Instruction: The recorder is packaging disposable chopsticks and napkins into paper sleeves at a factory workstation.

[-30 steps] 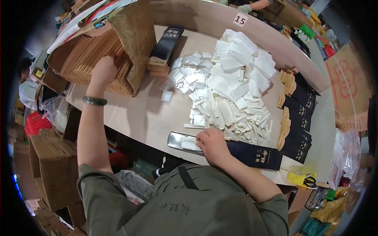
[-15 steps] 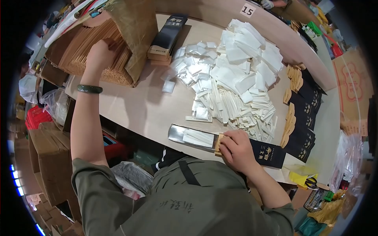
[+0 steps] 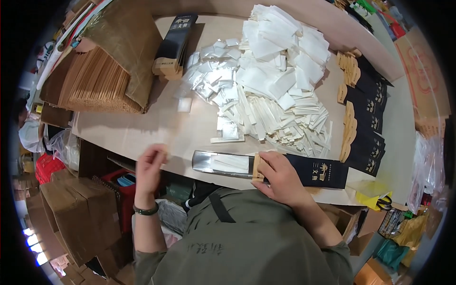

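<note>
My right hand (image 3: 279, 175) grips a long black packet (image 3: 323, 172) at the table's front edge, fingers curled over its tan band (image 3: 258, 167). The packet's clear end (image 3: 202, 161) points left, with a white slip (image 3: 231, 164) showing inside. Apart from it on the left, my left hand (image 3: 152, 164) is raised over the table's front edge, thumb and fingers pinched together. Something pale and thin may be at the fingertips, but blur hides what it is. Beyond the packet lie small clear-and-white sachets (image 3: 221, 78) and a heap of white paper slips (image 3: 280, 71).
At the back left, an open carton (image 3: 137, 52) holds tightly packed tan card pieces (image 3: 97, 83). Beside it lies a stack of black packets (image 3: 175, 40). More black packets with tan bands (image 3: 363, 114) overlap along the right side. Scissors (image 3: 384, 203) sit at the right front corner.
My left hand has left the carton of tan pieces and come back toward the front edge. The right hand stays on the black packet. The whole view has shifted slightly.
</note>
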Tool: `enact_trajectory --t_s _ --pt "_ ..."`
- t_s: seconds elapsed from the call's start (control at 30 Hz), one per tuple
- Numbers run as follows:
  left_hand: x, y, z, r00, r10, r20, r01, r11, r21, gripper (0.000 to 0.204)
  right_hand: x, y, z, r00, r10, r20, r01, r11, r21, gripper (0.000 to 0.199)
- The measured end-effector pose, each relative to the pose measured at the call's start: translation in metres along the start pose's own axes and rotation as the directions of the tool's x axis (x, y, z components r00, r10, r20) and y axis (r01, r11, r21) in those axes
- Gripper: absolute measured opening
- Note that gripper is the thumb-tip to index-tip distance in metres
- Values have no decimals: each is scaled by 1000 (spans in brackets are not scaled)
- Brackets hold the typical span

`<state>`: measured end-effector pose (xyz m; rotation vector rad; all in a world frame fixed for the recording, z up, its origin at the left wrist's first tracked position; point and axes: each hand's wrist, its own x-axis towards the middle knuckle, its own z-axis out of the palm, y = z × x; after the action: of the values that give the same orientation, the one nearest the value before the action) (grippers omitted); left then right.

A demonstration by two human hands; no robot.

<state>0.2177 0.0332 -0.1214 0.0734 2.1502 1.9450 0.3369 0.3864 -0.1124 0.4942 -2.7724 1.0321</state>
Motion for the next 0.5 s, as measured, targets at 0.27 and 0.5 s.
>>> enact_trajectory --t_s 0.27,0.5 --pt "32 7 7 884 -289 368 49 840 541 10 -2 6 1 999 -35 38 39 994 -101 36" --pt "6 9 129 895 193 401 -357 850 387 13 8 1 8 999 -30 35 34 993 -109 35"
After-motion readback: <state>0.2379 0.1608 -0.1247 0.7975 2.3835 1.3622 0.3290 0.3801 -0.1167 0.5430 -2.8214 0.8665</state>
